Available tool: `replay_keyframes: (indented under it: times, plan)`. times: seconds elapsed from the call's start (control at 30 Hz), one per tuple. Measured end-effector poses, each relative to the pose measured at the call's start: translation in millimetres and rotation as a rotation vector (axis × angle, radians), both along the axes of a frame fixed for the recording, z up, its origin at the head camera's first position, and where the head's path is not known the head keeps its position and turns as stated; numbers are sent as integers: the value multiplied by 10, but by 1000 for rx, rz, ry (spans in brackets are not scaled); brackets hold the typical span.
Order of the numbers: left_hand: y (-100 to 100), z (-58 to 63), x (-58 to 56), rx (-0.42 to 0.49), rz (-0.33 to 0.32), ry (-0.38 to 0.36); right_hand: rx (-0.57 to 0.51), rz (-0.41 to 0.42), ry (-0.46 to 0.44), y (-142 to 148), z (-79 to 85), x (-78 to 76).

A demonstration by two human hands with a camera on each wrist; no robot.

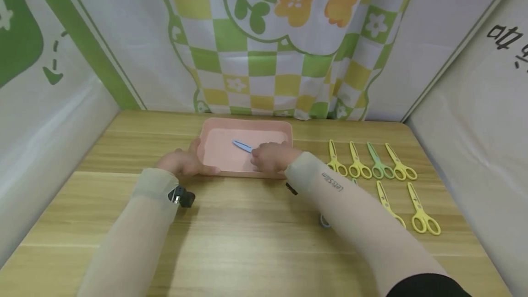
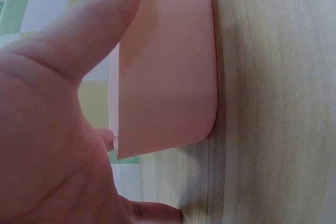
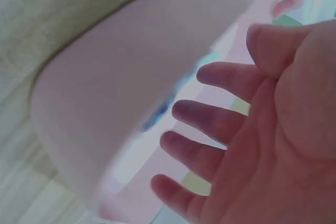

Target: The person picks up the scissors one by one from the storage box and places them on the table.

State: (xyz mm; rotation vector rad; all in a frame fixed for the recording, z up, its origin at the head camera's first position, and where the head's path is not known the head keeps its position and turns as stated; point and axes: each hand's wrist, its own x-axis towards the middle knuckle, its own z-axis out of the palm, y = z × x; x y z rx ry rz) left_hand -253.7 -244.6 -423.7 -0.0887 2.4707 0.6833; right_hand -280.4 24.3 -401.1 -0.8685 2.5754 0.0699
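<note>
A pink tray [image 1: 243,173] stands near the back of the table. My left hand [image 1: 181,162] spans its front left corner, thumb straight along the front wall and fingers by the left side; in the left wrist view the thumb [image 2: 94,30] crosses the tray's outer wall [image 2: 173,93]. Inside the tray lie blue scissors [image 1: 242,145], blades pointing left, their handles hidden behind my right hand [image 1: 274,156]. That hand hovers over the tray's right part. In the right wrist view its fingers [image 3: 202,121] are spread and loosely bent, apart from the blurred blue scissors [image 3: 163,107].
To the right lie two rows of scissors: yellow scissors [image 1: 358,164] and green scissors [image 1: 378,164] in the back row, more yellow scissors [image 1: 420,210] in front. My right forearm partly covers the front row, where a grey-blue handle [image 1: 325,220] shows. A checked curtain [image 1: 272,68] hangs behind.
</note>
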Motion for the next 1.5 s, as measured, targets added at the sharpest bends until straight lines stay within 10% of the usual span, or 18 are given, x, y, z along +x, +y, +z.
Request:
replay_keyframes:
  times: [0.47, 0.97, 1.5]
  plan:
    - [-21, -2, -32, -1, -16, 16, 113, 11, -8, -62, 113, -150]
    - [13, 0, -58, 2, -15, 31, 53, -276, 138, -4, 41, -475]
    - [-3, 28, 12, -3, -17, 26, 74, -255, 99, -29, -87, -553]
